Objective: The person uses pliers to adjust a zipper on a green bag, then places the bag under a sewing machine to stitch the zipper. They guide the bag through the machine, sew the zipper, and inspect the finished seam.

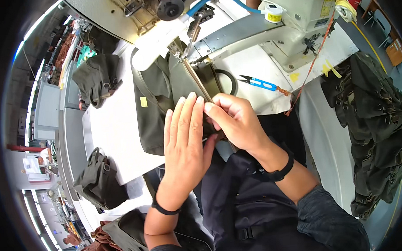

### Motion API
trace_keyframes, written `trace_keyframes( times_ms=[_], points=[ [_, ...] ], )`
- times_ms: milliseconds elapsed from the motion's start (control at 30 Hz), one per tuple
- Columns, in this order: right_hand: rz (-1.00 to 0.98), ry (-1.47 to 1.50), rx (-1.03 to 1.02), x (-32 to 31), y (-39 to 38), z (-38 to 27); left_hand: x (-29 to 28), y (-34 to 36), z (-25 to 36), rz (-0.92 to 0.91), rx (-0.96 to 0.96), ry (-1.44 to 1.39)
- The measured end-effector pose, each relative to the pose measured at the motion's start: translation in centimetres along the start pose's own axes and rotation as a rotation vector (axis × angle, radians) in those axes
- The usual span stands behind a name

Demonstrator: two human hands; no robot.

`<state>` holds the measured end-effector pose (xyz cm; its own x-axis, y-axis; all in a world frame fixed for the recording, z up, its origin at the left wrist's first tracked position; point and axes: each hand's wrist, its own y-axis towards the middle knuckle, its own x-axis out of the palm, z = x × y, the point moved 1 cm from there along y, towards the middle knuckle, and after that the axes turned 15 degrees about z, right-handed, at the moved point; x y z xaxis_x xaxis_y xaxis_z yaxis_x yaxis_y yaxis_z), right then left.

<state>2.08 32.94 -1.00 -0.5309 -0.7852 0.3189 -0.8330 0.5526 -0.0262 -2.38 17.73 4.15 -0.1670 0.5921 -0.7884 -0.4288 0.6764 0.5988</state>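
A dark olive bag (153, 122) lies on the white sewing table, its far end under the presser foot (176, 47) of a sewing machine. My left hand (183, 132) rests flat on the bag, fingers stretched out toward the machine. Just to its right, my right hand (238, 122) pinches the bag's edge between thumb and bent fingers. A brown-edged strip (195, 77) runs from the presser foot toward my fingertips. On the bag's left part is a small yellow tag (143, 102). Blue thread snips (258, 83) lie on the table beyond my right hand.
Similar dark bags stand at the left (97, 78) and lower left (100, 180). Many more hang in a pile (378, 132) at the right. A round white container (273, 12) sits by the machine's metal arm (237, 32). An orange cord (311, 64) crosses the table's right side.
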Motion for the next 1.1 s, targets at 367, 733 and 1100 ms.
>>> trace_keyframes(
  times_ms=[367, 733, 1100],
  points=[
    [-0.006, 0.506, 0.222, 1.0, -0.6, 1.0, -0.1, 1.0, 1.3, 0.065, -0.036, 0.071],
    [-0.046, 0.297, 0.103, 0.1, -0.3, 0.9, 0.4, 1.5, 0.5, -0.017, -0.013, 0.005],
    [-0.043, 0.443, 0.167, -0.1, 0.0, 2.6, 0.5, 3.3, 0.4, -0.041, -0.014, -0.036]
  ],
)
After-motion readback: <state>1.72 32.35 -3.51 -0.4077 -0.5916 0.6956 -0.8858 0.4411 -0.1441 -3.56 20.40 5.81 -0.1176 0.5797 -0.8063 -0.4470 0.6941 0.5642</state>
